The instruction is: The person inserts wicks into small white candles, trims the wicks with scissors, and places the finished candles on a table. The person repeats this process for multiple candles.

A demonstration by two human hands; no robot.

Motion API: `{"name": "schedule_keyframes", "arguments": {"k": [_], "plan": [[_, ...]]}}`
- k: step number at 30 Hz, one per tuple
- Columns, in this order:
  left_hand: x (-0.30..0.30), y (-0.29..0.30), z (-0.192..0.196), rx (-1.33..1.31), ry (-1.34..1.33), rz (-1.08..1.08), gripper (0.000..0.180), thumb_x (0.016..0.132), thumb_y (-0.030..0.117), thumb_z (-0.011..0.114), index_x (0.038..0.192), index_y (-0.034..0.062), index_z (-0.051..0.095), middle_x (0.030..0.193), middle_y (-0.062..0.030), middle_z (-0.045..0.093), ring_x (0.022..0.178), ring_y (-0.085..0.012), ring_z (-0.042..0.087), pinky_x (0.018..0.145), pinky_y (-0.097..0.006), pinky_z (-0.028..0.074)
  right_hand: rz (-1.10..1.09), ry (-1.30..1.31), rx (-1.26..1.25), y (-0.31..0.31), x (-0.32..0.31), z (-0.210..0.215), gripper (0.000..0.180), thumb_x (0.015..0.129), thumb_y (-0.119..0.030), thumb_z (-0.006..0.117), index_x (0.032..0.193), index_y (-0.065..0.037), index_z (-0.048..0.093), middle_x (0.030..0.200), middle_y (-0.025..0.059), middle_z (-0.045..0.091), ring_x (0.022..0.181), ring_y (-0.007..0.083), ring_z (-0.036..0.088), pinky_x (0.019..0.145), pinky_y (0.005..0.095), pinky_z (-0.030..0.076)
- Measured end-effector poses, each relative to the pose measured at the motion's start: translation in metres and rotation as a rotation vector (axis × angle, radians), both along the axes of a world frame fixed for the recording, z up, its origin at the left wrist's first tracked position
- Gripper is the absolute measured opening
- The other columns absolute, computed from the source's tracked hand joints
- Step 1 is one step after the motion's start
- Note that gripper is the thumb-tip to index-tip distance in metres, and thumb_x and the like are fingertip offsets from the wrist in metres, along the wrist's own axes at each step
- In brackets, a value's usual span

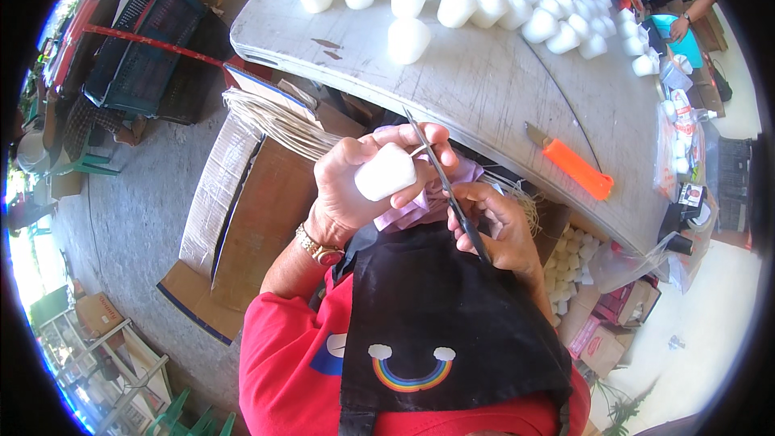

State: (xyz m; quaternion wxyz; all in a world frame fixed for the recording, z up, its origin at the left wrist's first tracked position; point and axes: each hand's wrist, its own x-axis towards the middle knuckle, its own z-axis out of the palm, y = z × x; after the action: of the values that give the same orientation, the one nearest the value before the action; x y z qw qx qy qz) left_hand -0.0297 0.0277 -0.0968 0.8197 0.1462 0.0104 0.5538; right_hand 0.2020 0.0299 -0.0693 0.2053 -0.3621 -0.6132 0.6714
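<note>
Left hand (345, 195) is gripping a white candle (386, 172), thumb and fingers wrapping its side; the pale wick (421, 148) is sticking out toward the right. Right hand (506, 224) is closing around the black handles of scissors (463, 216), blades pointing up and away and crossing at the wick; can't tell if the blades are fully together. Candle is sitting in the air in front of the near edge of the table (484, 105), over a lilac cloth (408, 214) and above the black apron (452, 299)

On the table: a crowd of white pieces (457, 6) is filling the far side, one single white piece (408, 40) is standing nearest the hands, and an orange-handled knife (577, 168) is lying to the right. Bundle of pale cords (278, 123) is resting on cardboard (262, 226) left of the left hand
</note>
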Motion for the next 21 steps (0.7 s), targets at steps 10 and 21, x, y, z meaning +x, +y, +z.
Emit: {"name": "schedule_keyframes", "arguments": {"k": [10,21], "plan": [[0.003,0.001,-0.009,-0.028,0.005,0.005,0.068,0.081,0.039,0.049,0.126,-0.0127,0.049,0.118,-0.0306,0.054,0.067,-0.0220,0.053,0.060,-0.031,0.045,-0.068,-0.105,0.003,-0.007,-0.006,0.013,0.048,0.076,-0.003,0.073,0.122,-0.002,0.057,0.089,0.0056,0.061,0.084,0.0140,0.060,0.080,0.0307,0.048],[0.019,0.012,0.037,0.219,0.830,0.239,0.071,0.087,0.023,0.068,0.144,-0.0037,0.034,0.141,-0.0217,0.042,0.093,-0.0190,0.063,0.087,-0.035,0.052,-0.529,-0.386,0.565,0.027,0.100,0.066,0.029,0.084,0.000,0.060,0.113,0.002,0.062,0.099,0.0097,0.067,0.091,0.0144,0.062,0.085,0.0304,0.049]]}}
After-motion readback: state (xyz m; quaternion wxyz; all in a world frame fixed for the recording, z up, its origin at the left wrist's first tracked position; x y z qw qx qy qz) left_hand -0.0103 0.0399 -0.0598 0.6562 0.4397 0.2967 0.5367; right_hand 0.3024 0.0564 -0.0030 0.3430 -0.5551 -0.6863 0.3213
